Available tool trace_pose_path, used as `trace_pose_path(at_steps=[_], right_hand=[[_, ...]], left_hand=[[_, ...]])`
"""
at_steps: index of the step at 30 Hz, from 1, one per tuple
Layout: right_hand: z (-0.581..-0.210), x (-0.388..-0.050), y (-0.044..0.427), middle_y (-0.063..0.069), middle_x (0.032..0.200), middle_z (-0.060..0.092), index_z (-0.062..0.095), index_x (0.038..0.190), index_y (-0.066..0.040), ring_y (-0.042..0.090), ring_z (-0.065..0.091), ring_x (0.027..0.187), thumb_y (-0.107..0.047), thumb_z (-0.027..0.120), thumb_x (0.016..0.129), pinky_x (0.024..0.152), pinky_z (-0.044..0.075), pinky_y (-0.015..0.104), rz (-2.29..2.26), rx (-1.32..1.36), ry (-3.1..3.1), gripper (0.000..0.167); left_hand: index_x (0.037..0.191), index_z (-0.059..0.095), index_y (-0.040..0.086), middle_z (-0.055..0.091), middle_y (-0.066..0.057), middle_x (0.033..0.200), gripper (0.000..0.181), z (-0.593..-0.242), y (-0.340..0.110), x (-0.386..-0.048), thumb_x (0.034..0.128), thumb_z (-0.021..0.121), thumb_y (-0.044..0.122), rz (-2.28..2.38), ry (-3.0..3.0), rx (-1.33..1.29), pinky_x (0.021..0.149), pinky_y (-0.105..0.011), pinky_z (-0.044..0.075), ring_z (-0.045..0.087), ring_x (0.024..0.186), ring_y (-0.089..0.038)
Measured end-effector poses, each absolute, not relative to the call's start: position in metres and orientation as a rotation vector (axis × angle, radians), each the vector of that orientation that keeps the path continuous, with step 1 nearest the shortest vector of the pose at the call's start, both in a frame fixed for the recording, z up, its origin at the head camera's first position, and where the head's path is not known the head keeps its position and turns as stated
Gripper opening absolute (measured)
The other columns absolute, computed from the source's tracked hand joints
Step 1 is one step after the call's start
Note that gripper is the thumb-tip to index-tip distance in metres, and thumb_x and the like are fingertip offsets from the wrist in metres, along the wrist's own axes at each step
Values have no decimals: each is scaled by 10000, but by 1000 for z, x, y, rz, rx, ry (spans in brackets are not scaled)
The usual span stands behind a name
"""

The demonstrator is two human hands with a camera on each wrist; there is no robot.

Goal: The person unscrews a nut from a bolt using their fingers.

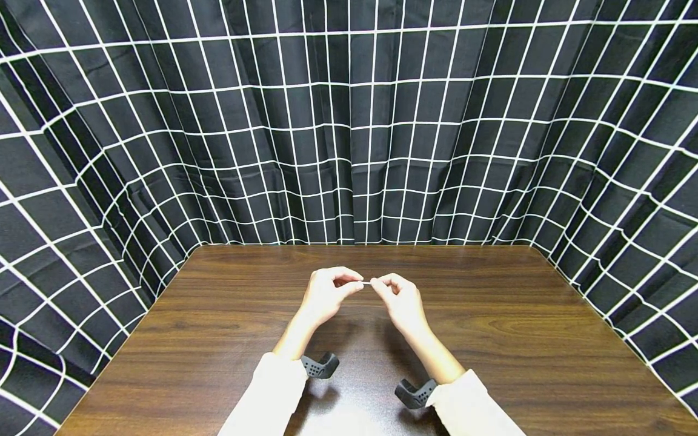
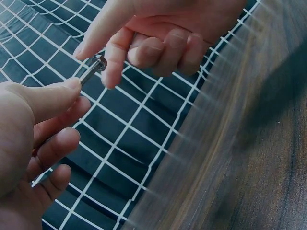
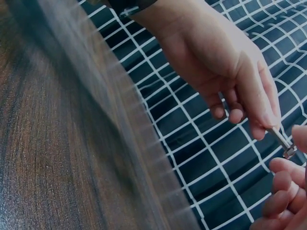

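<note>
A small metal bolt (image 1: 367, 283) spans the gap between the two hands; its threaded shank (image 2: 89, 73) and wider head end (image 3: 289, 152) show in the wrist views. My left hand (image 1: 323, 297) pinches the shank's end between thumb and forefinger, its other fingers loosely bent. At the wider end is my right hand (image 1: 405, 304), thumb and forefinger parted on either side of it, the other fingers bent. The wrist views show no firm pinch there; whether a fingertip touches the metal is hard to tell.
Both hands are raised above a brown wooden table (image 1: 218, 315). A black curtain with a white grid (image 1: 360, 139) hangs behind the table and along its sides. Dark wrist devices (image 1: 320, 366) sit at both cuffs.
</note>
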State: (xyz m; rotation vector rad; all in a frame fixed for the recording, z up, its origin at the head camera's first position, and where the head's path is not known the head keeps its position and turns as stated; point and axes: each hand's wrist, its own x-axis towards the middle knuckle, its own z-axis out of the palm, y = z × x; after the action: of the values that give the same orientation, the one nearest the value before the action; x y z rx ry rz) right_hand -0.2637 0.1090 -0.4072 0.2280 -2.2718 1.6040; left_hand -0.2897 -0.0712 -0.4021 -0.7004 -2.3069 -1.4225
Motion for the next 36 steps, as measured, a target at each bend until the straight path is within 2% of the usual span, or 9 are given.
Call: trace_pose_path(at_steps=[3, 7, 15, 27, 31, 36], right_hand=[[-406, -263, 109, -49, 510, 424, 665, 759, -70, 109, 378, 494, -232, 683, 901, 475, 290, 260, 1585, 187, -2283, 216], [-405, -262, 110, -44, 502, 422, 663, 755, -25, 119, 378, 489, -206, 683, 900, 468, 288, 261, 1600, 205, -2267, 233], [-406, -263, 110, -51, 497, 419, 676, 766, -61, 87, 361, 470, -201, 704, 878, 459, 271, 253, 1621, 212, -2256, 181], [-407, -263, 109, -38, 507, 434, 699, 863, -42, 76, 352, 459, -102, 700, 865, 450, 246, 230, 1722, 229, -2216, 60], [-406, -262, 109, -30, 510, 427, 693, 885, -23, 67, 339, 449, -82, 696, 871, 441, 235, 224, 1779, 261, -2183, 61], [-406, -263, 110, -37, 514, 420, 678, 946, 23, 64, 332, 450, -64, 705, 865, 440, 234, 225, 1814, 306, -2157, 122]], left_hand=[[916, 756, 99, 717, 101, 815, 105, -403, -71, -290, 834, 769, 163, -1423, -2313, -708, 609, -262, 485, 616, 675, -57], [925, 752, 64, 717, 95, 816, 130, -403, -71, -290, 834, 767, 155, -1424, -2317, -716, 610, -266, 486, 614, 674, -58], [904, 755, 116, 714, 108, 809, 91, -405, -71, -290, 834, 770, 173, -1426, -2311, -713, 610, -265, 489, 615, 669, -49], [937, 751, 53, 714, 102, 812, 153, -403, -71, -290, 833, 769, 163, -1439, -2334, -688, 604, -263, 475, 610, 672, -69], [916, 756, 93, 713, 99, 805, 111, -402, -72, -290, 829, 771, 162, -1440, -2328, -683, 603, -262, 475, 606, 667, -69], [914, 755, 88, 712, 101, 802, 112, -401, -72, -289, 831, 770, 162, -1439, -2325, -683, 598, -261, 474, 600, 658, -68]])
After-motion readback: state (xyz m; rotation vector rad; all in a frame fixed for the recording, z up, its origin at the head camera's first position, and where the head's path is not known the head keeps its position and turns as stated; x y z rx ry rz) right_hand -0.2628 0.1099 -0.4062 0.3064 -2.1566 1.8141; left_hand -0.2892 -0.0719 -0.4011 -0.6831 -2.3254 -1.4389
